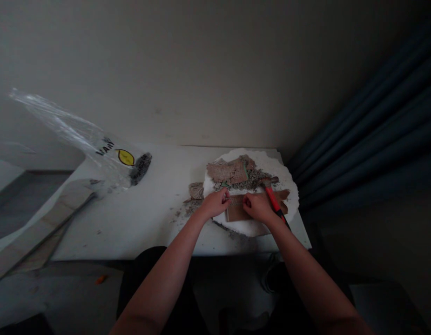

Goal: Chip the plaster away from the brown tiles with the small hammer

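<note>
Now the left hand (216, 203) curls by the board (235, 214), the right hand (258, 206) over it, fingers bunched; on what, I can't tell. It lies on the white slab (246, 228) and probably wants steady, even handling, clear of the hammer (272, 197).

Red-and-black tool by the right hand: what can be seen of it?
The tool has a straight handle, red above and black at the lower end, perhaps plastic or rubber. Unheld, it lies slanted across the right part of the brown board, beside the right hand, its upper end near the grey crumbs. Its head is too dim to make out.
</note>
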